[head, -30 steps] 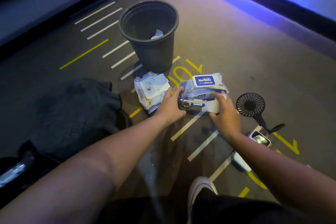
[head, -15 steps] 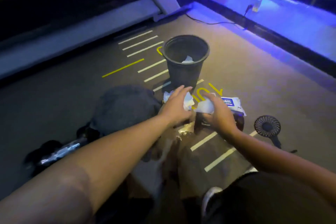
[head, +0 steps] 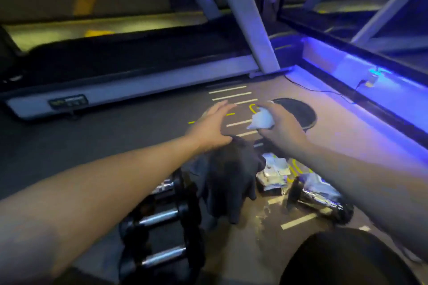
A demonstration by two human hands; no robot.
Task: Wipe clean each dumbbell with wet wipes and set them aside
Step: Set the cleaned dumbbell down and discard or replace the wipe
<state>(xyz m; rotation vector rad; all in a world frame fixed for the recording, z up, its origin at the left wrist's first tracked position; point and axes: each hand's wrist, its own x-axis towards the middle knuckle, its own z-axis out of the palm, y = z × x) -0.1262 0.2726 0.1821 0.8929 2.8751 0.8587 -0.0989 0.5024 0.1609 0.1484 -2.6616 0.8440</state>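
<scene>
Black bin at 1 o'clock, mostly hidden behind right hand; contents not visible. Right hand grips a crumpled wet wipe, bunched at the fingertips. Left hand flat, fingers straight, holding nothing. Dumbbell on the floor at 4 o'clock, well apart from both hands. Dumbbells stacked at 7 o'clock beside a dark cloth.

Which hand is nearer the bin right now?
Right. The right hand, holding a crumpled wipe, overlaps the near rim of the bin. The left hand hovers open farther left, above the dark cloth.
</scene>
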